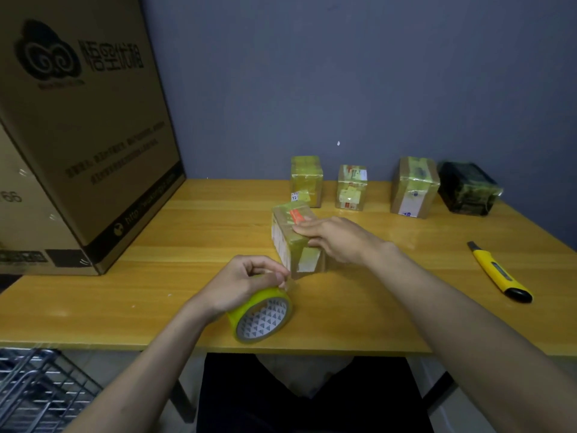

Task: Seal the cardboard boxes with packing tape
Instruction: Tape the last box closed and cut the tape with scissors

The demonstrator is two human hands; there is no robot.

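Nearest, a wire rack (40,389) is cut off at the lower left corner. On the glossy wooden table (156,292), a roll of translucent yellow-green tape (260,317) with a patterned white core is gripped from above by the left hand (246,284), its fingers curled round the roll and the thumb pinching at the tape's edge; the free end is hard to make out. Just beyond, a small cardboard box (295,237), shiny with tape, is pressed by the flat, straight fingers of the right hand (337,239). A yellow knife (499,273) lies well to the right. Four wrapped boxes (413,185) are lined along the grey wall (343,73). A large printed carton (84,126) is cropped at left.
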